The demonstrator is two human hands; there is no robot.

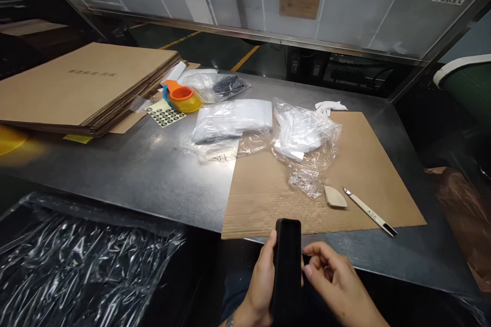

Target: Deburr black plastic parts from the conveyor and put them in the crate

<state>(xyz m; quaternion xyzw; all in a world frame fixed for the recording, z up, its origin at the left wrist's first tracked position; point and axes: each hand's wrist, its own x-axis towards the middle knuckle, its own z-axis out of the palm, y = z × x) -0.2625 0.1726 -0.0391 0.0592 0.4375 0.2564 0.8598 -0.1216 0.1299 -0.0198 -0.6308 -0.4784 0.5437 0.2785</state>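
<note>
In front of me, at the table's near edge, my left hand (261, 278) is closed around a long black rectangular case (288, 265), which it holds upright with a raised rim towards me. Just right of the case, my right hand (333, 278) has its fingers curled, thumb and forefinger close together. A small dark bit shows by these fingertips; what it is I cannot make out. Beyond both hands, a cardboard sheet (264, 199) bears a beige wedge-shaped piece (335, 197) and a white pen-like knife (368, 210) marked A26.
Clear bags of white pieces (303, 133) and white sheets (245, 115) lie on the metal table (172, 179). Left are stacked flat cartons (88, 82), orange and yellow cups (184, 97) and a sticker sheet (165, 114). Black plastic film (84, 271) covers something at lower left.
</note>
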